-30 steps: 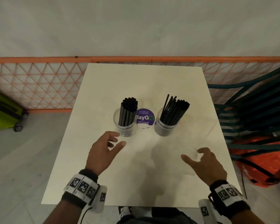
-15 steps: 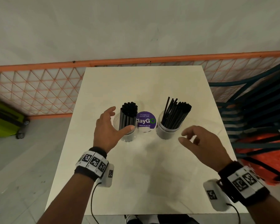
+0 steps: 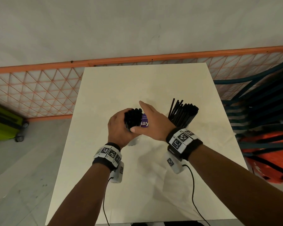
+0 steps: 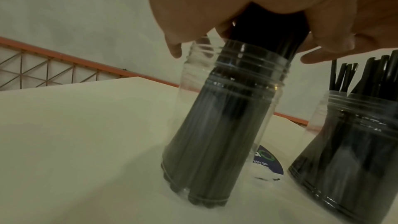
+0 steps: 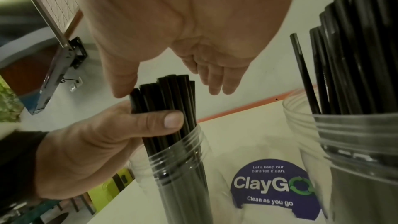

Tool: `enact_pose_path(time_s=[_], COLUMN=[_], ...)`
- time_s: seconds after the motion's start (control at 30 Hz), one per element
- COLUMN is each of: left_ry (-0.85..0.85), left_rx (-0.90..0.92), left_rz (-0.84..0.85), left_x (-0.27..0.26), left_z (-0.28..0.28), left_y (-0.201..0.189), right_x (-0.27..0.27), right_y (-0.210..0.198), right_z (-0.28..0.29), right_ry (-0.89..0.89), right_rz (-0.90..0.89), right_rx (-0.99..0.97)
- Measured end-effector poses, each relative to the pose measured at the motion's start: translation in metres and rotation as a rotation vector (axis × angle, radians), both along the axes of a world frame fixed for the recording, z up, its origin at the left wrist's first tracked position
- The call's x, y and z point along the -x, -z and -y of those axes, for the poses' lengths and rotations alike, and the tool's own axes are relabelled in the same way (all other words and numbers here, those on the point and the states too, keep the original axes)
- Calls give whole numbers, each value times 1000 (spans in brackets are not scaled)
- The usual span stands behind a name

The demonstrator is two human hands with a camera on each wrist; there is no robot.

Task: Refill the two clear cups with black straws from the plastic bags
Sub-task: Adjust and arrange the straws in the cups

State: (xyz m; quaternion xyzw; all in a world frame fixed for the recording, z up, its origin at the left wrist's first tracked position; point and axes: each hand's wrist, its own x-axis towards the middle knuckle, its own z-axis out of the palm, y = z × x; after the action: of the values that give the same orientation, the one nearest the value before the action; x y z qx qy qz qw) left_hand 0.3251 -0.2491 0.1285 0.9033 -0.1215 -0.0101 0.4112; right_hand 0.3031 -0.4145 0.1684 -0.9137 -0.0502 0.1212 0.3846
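Observation:
Two clear cups stand on the white table (image 3: 137, 185), both packed with black straws. My left hand (image 3: 120, 126) grips the straw bundle (image 3: 133, 115) just above the left cup (image 4: 226, 117); its thumb (image 5: 170, 120) wraps round the front of the bundle. My right hand (image 3: 148, 119) hovers over the same bundle with its fingers (image 5: 215, 77) straight, and its thumb (image 5: 122, 83) touches the straw tops. The right cup (image 5: 355, 142) stands untouched beside my right wrist, its straws (image 3: 183, 114) fanned out. No plastic bags are in view.
A round purple ClayGo sticker (image 5: 271, 188) lies on the table between the cups. An orange mesh fence (image 3: 39, 92) runs behind the table. Dark stacked chairs (image 3: 260, 103) and an orange bag (image 3: 268, 152) are at the right, a lime suitcase (image 3: 3, 123) at the left.
Both hands moved forward from the near part of the table. My left hand closed round the straws in the left cup, and my right hand swung left over them.

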Motion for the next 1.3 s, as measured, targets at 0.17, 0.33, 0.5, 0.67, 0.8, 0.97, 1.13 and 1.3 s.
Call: enact_pose_path(time_s=[0.17,0.33,0.5,0.67,0.8,0.97,1.13,1.3], left_ry=[16,-94,-101,-60,-54,-12,-1,-60], left_rx=[-51,-160,-244,-256,-190,-151,-35,106], left_rz=[34,3,42,115,34,-12,1,-33], left_x=[-5,-10,-13,-15,-16,-15,-11,-4], left_z=[1,6,9,2,0,-6,-13,-29], left_y=[-1,16,23,30,25,24,18,8], right_x=[-6,-12,-14,-13,-14,-11,-3,22], right_y=[9,12,17,17,17,12,1,-18], right_z=[-10,-23,-22,-25,-26,-24,-10,16], right_ry=[2,12,39,23,47,44,107,203], right_rz=[3,31,94,164,166,167,157,200], right_rx=[-3,61,119,219,266,273,182,146])
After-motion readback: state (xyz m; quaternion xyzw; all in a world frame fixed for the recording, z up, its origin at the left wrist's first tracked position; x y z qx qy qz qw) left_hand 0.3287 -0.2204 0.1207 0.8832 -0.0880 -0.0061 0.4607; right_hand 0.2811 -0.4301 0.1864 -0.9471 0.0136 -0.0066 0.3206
